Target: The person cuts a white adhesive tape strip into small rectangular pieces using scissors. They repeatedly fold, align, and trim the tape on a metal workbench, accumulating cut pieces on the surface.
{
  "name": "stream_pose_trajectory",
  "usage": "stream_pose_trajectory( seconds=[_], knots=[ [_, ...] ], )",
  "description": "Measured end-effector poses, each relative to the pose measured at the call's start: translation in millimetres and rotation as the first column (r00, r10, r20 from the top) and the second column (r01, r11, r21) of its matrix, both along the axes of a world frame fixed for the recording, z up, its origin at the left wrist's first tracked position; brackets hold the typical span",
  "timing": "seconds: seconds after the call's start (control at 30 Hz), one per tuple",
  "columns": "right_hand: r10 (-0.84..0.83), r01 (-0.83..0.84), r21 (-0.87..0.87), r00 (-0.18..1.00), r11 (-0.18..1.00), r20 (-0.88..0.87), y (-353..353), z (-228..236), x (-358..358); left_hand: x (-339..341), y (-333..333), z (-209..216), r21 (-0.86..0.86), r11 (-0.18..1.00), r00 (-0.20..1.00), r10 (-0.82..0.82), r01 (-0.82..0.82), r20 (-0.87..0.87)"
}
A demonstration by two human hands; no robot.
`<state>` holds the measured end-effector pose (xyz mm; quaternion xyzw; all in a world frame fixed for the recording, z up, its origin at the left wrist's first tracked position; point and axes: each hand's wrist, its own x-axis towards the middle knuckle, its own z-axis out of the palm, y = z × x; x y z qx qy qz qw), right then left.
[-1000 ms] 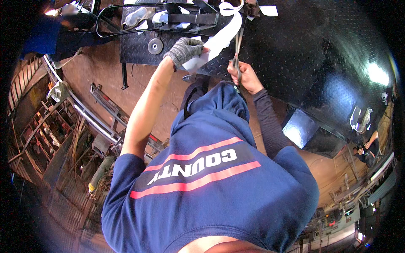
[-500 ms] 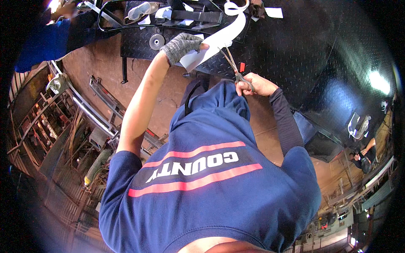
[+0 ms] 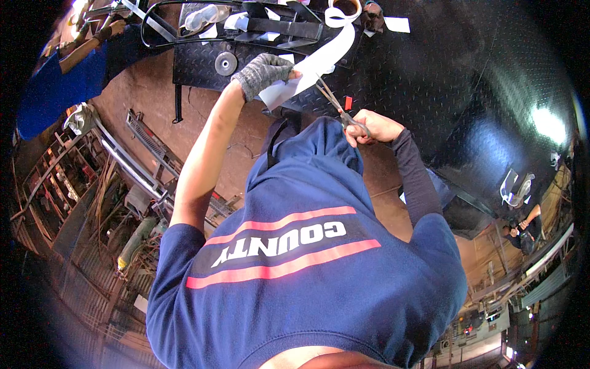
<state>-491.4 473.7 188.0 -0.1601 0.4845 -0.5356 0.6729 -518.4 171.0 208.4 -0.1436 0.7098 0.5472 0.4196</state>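
Note:
My left hand (image 3: 264, 75), in a grey fingerless glove, is closed on the near end of a wide white strip (image 3: 329, 58). The strip curves away over the dark table to a white roll (image 3: 339, 23) with a brownish core. My right hand (image 3: 373, 126) is bare below a dark sleeve and grips a pair of scissors (image 3: 332, 97) by the handles. The blades point up and left, their tips close to the strip's right edge. Whether they touch it, I cannot tell. A small red tag (image 3: 348, 103) lies beside the scissors.
On the black tread-plate table (image 3: 424, 74) are a round grey disc (image 3: 225, 63), clear goggles (image 3: 206, 18), a black metal frame (image 3: 286, 26), white scraps and a dark brown object (image 3: 372, 17). A person in blue (image 3: 61, 86) is at the far left. Metal rails (image 3: 132, 166) stand on the left.
The scissors have drawn back from the strip, and their blades are closer together. My left hand keeps hold of the strip. The other person's arm has come into view at far left.

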Motion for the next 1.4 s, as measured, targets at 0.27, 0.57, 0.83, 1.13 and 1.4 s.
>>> stream_pose_trajectory(
  seconds=[0.27,0.57,0.83,1.13,1.4],
  knots=[
    [-0.018,0.028,0.063,0.989,0.998,-0.15,-33.0,-3.4,-19.9,-1.8,7.9,7.1,-0.004,1.0,1.0,-0.023,0.023,0.014],
    [-0.083,0.099,0.129,0.989,0.987,-0.124,-38.0,2.7,-22.4,-4.1,8.4,1.5,0.015,0.999,0.999,-0.047,0.047,-0.017],
    [-0.102,0.117,0.141,0.988,0.983,-0.115,-42.3,1.4,-22.0,-5.4,9.9,0.7,0.0,0.997,0.997,-0.08,0.08,-0.011],
    [-0.16,0.179,0.157,0.979,0.971,-0.124,-41.1,-10.0,-13.7,-2.2,10.0,-2.1,0.034,0.999,0.999,-0.041,0.041,-0.005],
    [-0.155,0.166,0.161,0.985,0.973,-0.081,-42.7,-4.2,-17.6,-2.6,18.9,2.5,-0.007,0.996,0.996,-0.088,0.088,-0.014]
  ],
)
